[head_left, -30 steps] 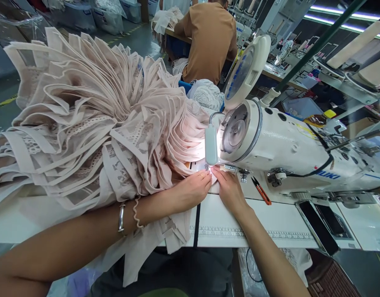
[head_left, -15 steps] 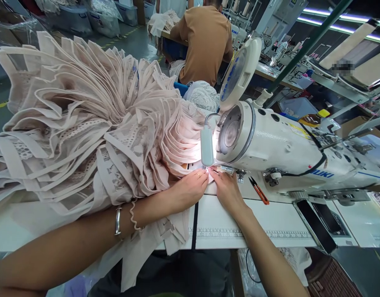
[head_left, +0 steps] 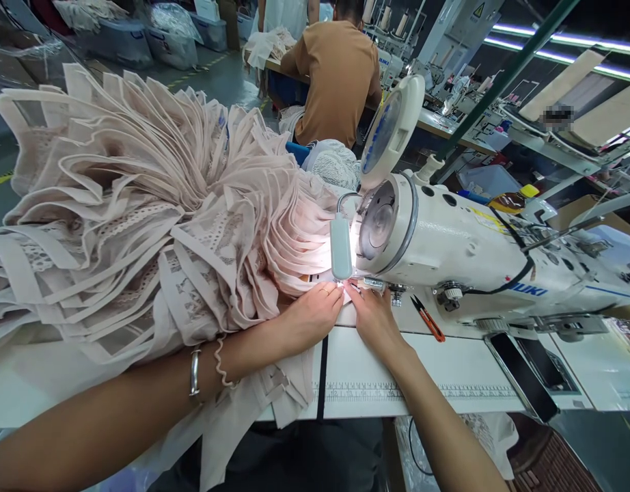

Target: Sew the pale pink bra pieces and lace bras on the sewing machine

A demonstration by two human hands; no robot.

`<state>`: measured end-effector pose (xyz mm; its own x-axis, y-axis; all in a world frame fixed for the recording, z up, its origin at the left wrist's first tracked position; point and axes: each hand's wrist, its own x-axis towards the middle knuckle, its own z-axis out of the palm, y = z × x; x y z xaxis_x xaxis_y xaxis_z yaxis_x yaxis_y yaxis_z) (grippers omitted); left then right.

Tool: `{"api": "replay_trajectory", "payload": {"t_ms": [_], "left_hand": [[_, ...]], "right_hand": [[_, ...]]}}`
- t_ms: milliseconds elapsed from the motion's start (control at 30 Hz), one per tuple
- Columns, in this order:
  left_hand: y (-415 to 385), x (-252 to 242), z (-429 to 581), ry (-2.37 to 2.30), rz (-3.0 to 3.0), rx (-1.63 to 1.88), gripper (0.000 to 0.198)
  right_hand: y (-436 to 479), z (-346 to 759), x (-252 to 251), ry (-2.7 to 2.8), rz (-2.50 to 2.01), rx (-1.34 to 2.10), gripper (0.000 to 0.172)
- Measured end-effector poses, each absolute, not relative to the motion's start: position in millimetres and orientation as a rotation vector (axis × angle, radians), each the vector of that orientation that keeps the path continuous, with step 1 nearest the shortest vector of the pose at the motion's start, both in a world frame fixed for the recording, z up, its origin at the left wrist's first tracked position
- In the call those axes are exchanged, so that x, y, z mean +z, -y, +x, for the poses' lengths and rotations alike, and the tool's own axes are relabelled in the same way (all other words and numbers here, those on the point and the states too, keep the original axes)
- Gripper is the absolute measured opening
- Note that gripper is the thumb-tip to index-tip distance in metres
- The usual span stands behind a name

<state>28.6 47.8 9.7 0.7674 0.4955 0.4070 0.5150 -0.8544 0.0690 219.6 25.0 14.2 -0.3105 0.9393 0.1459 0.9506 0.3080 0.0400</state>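
Observation:
A white sewing machine (head_left: 448,236) lies across the table, its round end cover swung up. Under the lit grey lamp (head_left: 340,247) at its needle end, both hands are close together. My left hand (head_left: 318,306) is closed, fingertips pinching the edge of pale pink fabric (head_left: 299,256) by the needle area. Beside it, my right hand (head_left: 372,311) presses the same fabric with thumb and fingers; the fingertips partly hide under the machine head. A big heap of beige lace-trimmed pieces (head_left: 141,198) spreads left of the machine, behind my left forearm.
Orange thread snips (head_left: 428,319) rest on the machine bed right of my right hand. A phone (head_left: 521,376) lies at the table's front edge, near a printed ruler strip (head_left: 448,391). A ball of white lace (head_left: 334,164) is behind the lamp. A person in a brown shirt (head_left: 338,78) sits ahead.
The view has shifted slightly, so the machine and background sit a little differently in frame. Both hands stay at the needle area with the fabric.

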Motion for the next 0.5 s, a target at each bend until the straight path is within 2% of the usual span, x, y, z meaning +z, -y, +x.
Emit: {"api": "replay_trajectory", "payload": {"t_ms": [200, 333, 500], "left_hand": [[-46, 12, 28, 0.839, -2.854, -0.617, 0.031], [-53, 22, 20, 0.817, -2.821, -0.513, 0.026], [-65, 30, 4, 0.781, -2.917, -0.534, 0.026]], "right_hand": [[-28, 222, 11, 2.417, -1.703, -0.146, 0.06], [-31, 227, 7, 2.236, -1.676, 0.045, 0.063], [-30, 231, 4, 2.089, -1.617, 0.202, 0.057]]}}
